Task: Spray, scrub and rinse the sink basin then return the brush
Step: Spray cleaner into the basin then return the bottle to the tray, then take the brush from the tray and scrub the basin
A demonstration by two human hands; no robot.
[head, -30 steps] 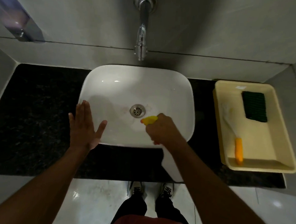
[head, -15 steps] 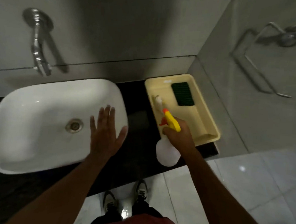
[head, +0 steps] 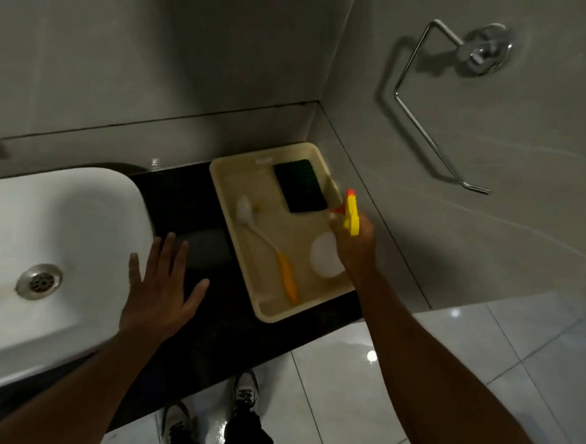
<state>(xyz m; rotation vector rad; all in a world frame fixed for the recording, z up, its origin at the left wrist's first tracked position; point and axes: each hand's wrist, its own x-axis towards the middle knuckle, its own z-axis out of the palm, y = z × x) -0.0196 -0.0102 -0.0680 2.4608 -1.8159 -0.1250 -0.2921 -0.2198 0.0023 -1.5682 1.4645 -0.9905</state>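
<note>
The white sink basin (head: 61, 228) fills the left side, its metal drain (head: 39, 281) near the left edge. A cream tray (head: 231, 201) stands on the black counter to the right of it. In the tray lie a brush (head: 283, 272) with a white head and orange handle, and a dark green scrub pad (head: 299, 185). My right hand (head: 353, 246) is shut on a spray bottle (head: 327, 258) with a yellow trigger head, held over the tray's right side. My left hand (head: 162, 289) hovers flat and open over the basin's right rim and the counter.
The black counter (head: 183, 198) runs between grey tiled walls. A chrome towel ring (head: 439, 103) hangs on the right wall. The glossy tiled floor (head: 482, 353) and my shoes (head: 211, 412) show below the counter edge.
My right hand has carried the spray bottle from over the basin to above the tray's right side. My view has swung right; the tap has left the frame.
</note>
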